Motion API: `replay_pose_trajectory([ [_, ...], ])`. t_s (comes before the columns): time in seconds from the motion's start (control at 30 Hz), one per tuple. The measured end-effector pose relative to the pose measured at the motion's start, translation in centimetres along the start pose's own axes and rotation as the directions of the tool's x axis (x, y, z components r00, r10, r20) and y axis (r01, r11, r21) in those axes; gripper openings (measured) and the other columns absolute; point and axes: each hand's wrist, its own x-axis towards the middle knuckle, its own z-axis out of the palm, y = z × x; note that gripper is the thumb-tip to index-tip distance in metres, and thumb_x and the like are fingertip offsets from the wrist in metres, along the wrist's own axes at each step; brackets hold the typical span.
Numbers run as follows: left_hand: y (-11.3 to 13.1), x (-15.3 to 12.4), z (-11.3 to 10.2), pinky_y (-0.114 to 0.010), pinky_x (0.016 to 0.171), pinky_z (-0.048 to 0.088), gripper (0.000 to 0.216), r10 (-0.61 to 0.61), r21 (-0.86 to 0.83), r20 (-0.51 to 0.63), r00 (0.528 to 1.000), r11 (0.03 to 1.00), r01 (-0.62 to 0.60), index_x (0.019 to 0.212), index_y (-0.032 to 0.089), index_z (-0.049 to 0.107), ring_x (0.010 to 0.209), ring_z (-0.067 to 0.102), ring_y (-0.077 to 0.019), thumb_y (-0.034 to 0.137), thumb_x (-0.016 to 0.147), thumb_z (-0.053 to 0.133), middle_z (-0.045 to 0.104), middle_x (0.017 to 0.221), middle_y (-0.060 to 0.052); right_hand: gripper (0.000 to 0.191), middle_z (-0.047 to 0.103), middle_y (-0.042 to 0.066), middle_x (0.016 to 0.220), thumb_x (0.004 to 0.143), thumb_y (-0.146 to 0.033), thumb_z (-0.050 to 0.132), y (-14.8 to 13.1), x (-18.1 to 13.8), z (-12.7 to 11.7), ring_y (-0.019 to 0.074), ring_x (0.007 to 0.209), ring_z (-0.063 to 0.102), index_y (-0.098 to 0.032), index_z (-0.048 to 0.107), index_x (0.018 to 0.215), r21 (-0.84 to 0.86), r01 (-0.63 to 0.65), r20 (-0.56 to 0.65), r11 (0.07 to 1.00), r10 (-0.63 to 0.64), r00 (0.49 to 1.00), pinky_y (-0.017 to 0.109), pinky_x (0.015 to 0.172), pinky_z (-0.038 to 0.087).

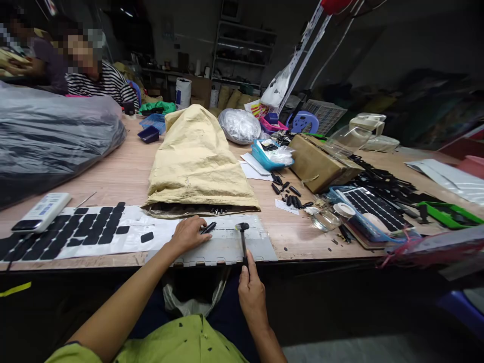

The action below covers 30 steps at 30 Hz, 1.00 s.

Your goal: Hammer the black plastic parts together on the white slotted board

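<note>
My left hand [189,234] rests over a grey mat [227,252] at the table's front edge. Its fingers are closed on a small black cylindrical piece [208,228], whose far end points right. My right hand [251,282] grips the handle of a small hammer [242,239], its head raised at the far end, just right of the black piece. Behind both hands lies a large tan sack [200,161], its mouth toward me. Inside the mouth show several small shiny-tipped dark pieces [221,210].
To the left are a sheet of black stickers [96,227] and a white device [41,213]. Loose black pieces [291,194], a cardboard box [321,161] and a blue basket [372,214] stand right. A large plastic-wrapped bundle [56,136] fills the far left; people sit beyond it.
</note>
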Motion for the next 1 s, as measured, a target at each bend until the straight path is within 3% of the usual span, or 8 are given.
replay_pose_trajectory([
  [0.17,0.8,0.2,1.7,-0.031,0.079,0.042,0.018,-0.048,-0.002,-0.100,0.994,0.999,0.048,0.095,0.022,0.071,0.091,0.060,-0.0212,0.033,0.082,0.065,0.064,0.091,-0.004,0.056,0.067,0.013,0.125,0.095,-0.041,0.034,-0.7,0.3,-1.0,0.0225,0.103,0.069,-0.018,0.048,0.144,-0.031,0.011,0.035,0.999,-0.010,0.999,0.031,0.084,0.055],
  [0.3,0.0,0.1,1.7,-0.031,0.080,0.041,0.020,0.012,-0.049,-0.032,0.999,0.999,-0.013,0.100,0.023,0.073,0.090,0.059,-0.0198,0.031,0.083,0.064,0.064,0.092,-0.003,0.053,0.071,0.010,0.117,0.094,-0.041,0.037,-1.7,-0.2,-1.9,0.0211,0.096,0.070,-0.020,0.052,0.141,-0.029,0.035,0.082,0.999,-0.032,0.996,0.028,0.076,0.056],
  [0.37,-0.6,0.1,1.7,-0.032,0.081,0.040,0.022,0.053,-0.077,-0.013,0.999,0.996,-0.054,0.103,0.024,0.074,0.090,0.059,-0.0196,0.032,0.083,0.065,0.064,0.094,-0.002,0.052,0.070,0.009,0.119,0.094,-0.041,0.039,-2.1,-0.7,-1.9,0.0203,0.097,0.070,-0.021,0.053,0.140,-0.018,0.068,0.095,0.998,-0.066,0.993,0.027,0.078,0.056],
  [0.5,-1.6,-0.1,2.3,-0.033,0.083,0.039,0.024,0.117,-0.108,-0.079,0.990,0.986,-0.125,0.106,0.026,0.074,0.093,0.058,-0.0193,0.033,0.086,0.064,0.064,0.095,-0.002,0.050,0.063,0.008,0.133,0.095,-0.038,0.039,-3.3,-1.4,-1.5,0.0197,0.116,0.063,-0.022,0.051,0.141,0.007,0.118,0.143,0.993,-0.118,0.983,0.029,0.093,0.053],
  [0.7,-2.0,0.0,3.1,-0.033,0.081,0.038,0.024,0.130,-0.118,-0.106,0.986,0.983,-0.142,0.106,0.027,0.074,0.088,0.056,-0.0179,0.034,0.086,0.064,0.064,0.093,-0.002,0.050,0.053,0.007,0.143,0.097,-0.036,0.036,-3.9,-1.3,-1.1,0.0183,0.131,0.051,-0.020,0.047,0.144,0.040,0.190,0.131,0.981,-0.194,0.972,0.031,0.107,0.044],
  [0.87,-2.0,0.1,3.1,-0.033,0.080,0.037,0.022,0.117,-0.128,-0.107,0.987,0.983,-0.131,0.103,0.028,0.075,0.088,0.055,-0.0177,0.034,0.085,0.065,0.063,0.090,-0.001,0.049,0.060,0.006,0.137,0.096,-0.034,0.038,-3.7,-1.2,-1.0,0.0182,0.121,0.060,-0.022,0.049,0.143,-0.017,0.182,0.200,0.983,-0.175,0.964,0.028,0.098,0.050],
  [1.0,-2.0,0.2,3.2,-0.033,0.081,0.036,0.021,0.111,-0.132,-0.104,0.988,0.983,-0.124,0.102,0.029,0.075,0.087,0.054,-0.0176,0.034,0.084,0.066,0.062,0.089,-0.001,0.049,0.063,0.007,0.133,0.095,-0.034,0.039,-4.5,-1.4,-0.9,0.0188,0.118,0.062,-0.022,0.051,0.142,-0.006,0.197,0.159,0.980,-0.194,0.968,0.027,0.095,0.052],
])
